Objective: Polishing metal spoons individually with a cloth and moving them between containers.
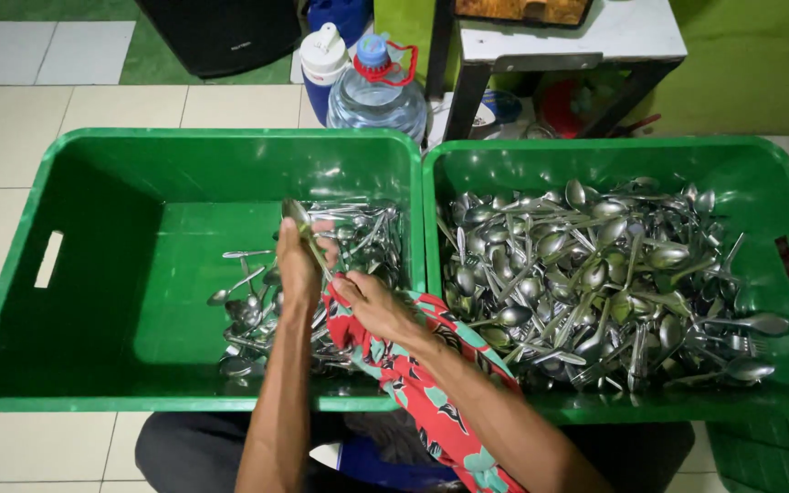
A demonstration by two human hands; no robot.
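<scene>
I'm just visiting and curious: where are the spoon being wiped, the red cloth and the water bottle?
spoon (297,215), head view, on its bowl.
red cloth (413,383), head view, on its middle fold.
water bottle (376,96), head view, on its clear shoulder.

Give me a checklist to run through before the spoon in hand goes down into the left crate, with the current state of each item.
1. Spoon gripped by left hand: ok.
2. Red patterned cloth under right hand: ok.
3. Spoon wiped dry: cannot tell.
4. Room in left crate: ok, mostly bare floor.
5. Right crate still holds cutlery: ok, heaped.
6. Cloth clear of the crate rim: not ok, draped over it.
</scene>
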